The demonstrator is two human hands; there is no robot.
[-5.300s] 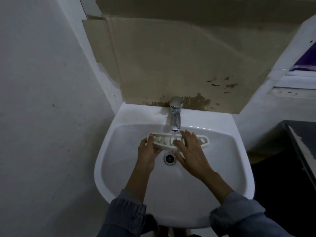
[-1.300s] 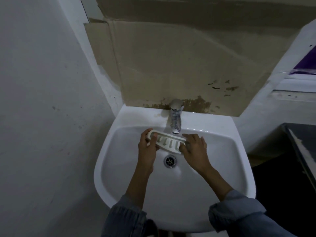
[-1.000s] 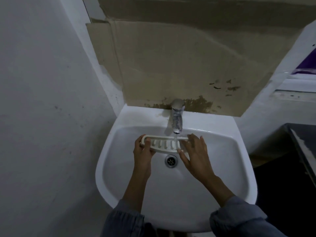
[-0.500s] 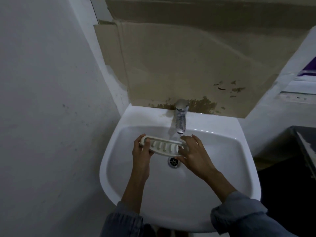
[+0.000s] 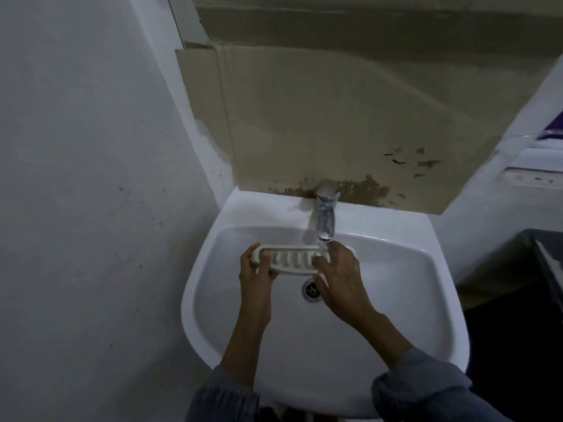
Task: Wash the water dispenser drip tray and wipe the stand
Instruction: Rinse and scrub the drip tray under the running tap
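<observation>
Head view, left hand (image 5: 255,275) clasping the slotted oblong white plastic drip tray (image 5: 292,263), right hand (image 5: 341,277) fingers spread flat on it, glossy white sink (image 5: 396,300), chrome tap (image 5: 326,214).

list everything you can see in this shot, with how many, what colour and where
drip tray: one, off-white, slotted, held over the basin under the tap
sink: one, white, mounted in the wall corner
tap: one, chrome, at the back rim, water running
drain: one, metal, basin floor just below the tray
cardboard sheet: one, brown, stained, on the wall behind the tap
dark counter: one, far right, partly in view
left hand: grips the tray's left end
right hand: fingers on the tray's right part
sleeves: two, grey-blue, bottom edge
</observation>
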